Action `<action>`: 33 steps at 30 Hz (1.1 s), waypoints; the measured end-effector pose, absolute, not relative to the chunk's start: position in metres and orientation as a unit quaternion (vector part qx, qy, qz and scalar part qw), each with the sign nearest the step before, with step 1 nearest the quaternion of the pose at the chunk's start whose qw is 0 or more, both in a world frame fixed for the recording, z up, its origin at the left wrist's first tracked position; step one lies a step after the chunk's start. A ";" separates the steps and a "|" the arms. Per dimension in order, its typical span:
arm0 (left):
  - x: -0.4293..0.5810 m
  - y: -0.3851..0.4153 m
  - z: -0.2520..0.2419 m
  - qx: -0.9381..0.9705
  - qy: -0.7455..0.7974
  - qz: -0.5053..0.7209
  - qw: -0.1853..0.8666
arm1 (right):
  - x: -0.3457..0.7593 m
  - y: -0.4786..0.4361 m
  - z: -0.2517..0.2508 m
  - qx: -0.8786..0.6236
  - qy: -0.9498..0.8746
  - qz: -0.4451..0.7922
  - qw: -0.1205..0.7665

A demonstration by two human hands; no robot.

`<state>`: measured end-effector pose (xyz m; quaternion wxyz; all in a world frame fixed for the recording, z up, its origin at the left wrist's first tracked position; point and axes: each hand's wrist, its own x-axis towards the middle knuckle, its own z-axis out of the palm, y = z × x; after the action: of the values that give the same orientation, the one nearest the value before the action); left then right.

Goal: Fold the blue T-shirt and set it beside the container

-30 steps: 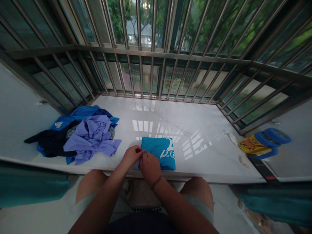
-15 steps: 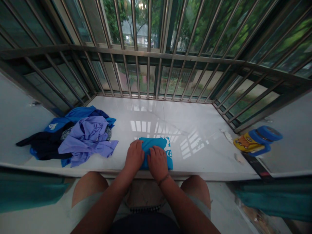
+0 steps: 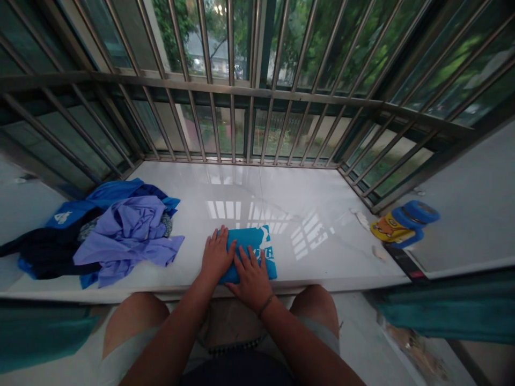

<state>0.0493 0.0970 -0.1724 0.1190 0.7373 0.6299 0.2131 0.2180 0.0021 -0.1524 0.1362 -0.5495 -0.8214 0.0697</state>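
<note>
A folded teal-blue cloth with white print (image 3: 245,239) lies flat near the front edge of the white ledge (image 3: 298,187). On its left side rests my left hand (image 3: 216,254), flat, with its fingers pointing away from me. My right hand (image 3: 253,279) is spread over the cloth's lower middle, its fingers apart. The two hands are close together, and neither grips anything. Part of the cloth is hidden beneath them.
A loose pile of clothes on the left has a purple garment (image 3: 132,230), with blue and black ones beside it. At the right stand a blue and yellow container (image 3: 396,225) and a dark flat box (image 3: 406,262). Metal bars (image 3: 241,91) line the back.
My fingers have spread out and flattened on the cloth; before, they were more curled. The whole view has shifted, so the ledge's objects appear further left.
</note>
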 end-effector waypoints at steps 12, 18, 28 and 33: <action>0.016 0.084 -0.192 0.773 0.608 0.178 0.030 | 0.315 0.041 -0.155 -0.571 -0.816 0.045 0.080; 0.018 0.081 -0.193 0.778 0.605 0.172 -0.003 | 0.445 0.081 -0.143 -0.663 -0.748 -0.027 -0.020; 0.020 0.082 -0.191 0.771 0.609 0.184 0.003 | 0.574 0.094 -0.138 -0.801 -0.595 -0.019 -0.066; 0.022 0.080 -0.188 0.770 0.611 0.182 0.001 | 0.575 0.076 -0.161 -0.791 -0.610 -0.041 -0.017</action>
<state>0.0224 0.0800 -0.1880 0.0009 0.7703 0.6112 0.1818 0.5749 0.0758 -0.1611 -0.0166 -0.7910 -0.6102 -0.0413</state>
